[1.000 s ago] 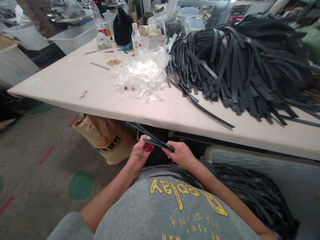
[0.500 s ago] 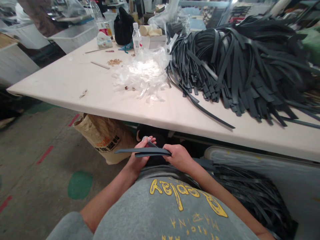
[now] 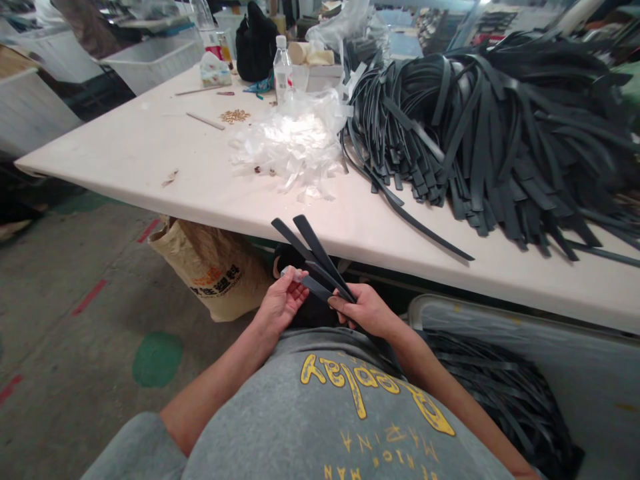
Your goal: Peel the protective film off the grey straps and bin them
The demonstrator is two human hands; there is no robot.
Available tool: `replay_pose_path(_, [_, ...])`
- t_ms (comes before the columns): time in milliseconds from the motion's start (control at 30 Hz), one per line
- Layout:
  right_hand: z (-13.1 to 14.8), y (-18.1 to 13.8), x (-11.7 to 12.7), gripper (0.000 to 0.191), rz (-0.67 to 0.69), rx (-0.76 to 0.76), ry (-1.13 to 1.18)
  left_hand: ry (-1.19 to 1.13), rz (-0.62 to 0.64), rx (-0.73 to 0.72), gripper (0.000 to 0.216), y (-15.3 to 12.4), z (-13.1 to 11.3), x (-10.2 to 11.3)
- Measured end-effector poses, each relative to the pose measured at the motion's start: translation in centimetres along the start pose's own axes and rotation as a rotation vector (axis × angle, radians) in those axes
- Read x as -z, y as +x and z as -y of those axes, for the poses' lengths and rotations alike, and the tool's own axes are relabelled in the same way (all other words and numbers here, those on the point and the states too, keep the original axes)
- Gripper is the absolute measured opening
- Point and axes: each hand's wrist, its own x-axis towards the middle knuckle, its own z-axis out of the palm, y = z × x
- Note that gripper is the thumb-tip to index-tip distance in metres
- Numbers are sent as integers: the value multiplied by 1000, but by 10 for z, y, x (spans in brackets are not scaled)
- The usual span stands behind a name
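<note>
Several dark straps (image 3: 320,248) fan out from my right hand (image 3: 363,308), which is closed around them in front of my waist. Two of their ends point up and away, over the table's front edge. One shorter strap end (image 3: 317,288) reaches left to my left hand (image 3: 284,300). There, thumb and forefinger pinch a small piece of clear plastic film (image 3: 295,273) at that strap's tip, while the other fingers curl loosely. Whether the film still touches the strap is hard to make out.
On the pale table (image 3: 125,147) lie a heap of clear plastic scraps (image 3: 305,137), a large pile of dark straps (image 3: 480,133), small gold-coloured pieces (image 3: 234,117) and a bottle (image 3: 283,70). A grey bin (image 3: 530,333) with straps stands right; a sack (image 3: 210,273) stands below the table.
The straps in my right hand have swung from lying level leftward to pointing up and away, fanned apart. My left hand has turned palm up and shows the film at its fingertips more plainly.
</note>
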Motion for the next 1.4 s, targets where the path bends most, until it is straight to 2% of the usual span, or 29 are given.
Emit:
replay_pose_path(167, [1,3,0,30,58,-12,11,107,92,6,16,-6,-2,1])
replay_pose_path(333, [-3,6,4,29,60,7,-18,139,105,46,16,-11,-5,0])
replay_pose_path(567, [1,1,6,24,-39,41,-171,94,136,42,21,-11,-4,-1])
replay_pose_path(800, [0,2,-6,29,-194,122,-376,103,65,-27,15,-9,1,-9])
replay_pose_path(1067, [2,3,-11,25,-111,45,-259,96,59,-38,8,-7,7,-4])
replay_pose_path(1200, [1,4,-7,23,-103,30,-257,91,58,-45,19,-4,6,4])
replay_pose_path(1300, [1,7,-8,23,-91,21,-281,111,54,-34,19,-8,9,7])
replay_pose_path(1400, [4,15,-11,24,-73,37,-297,174,116,9,20,-14,18,6])
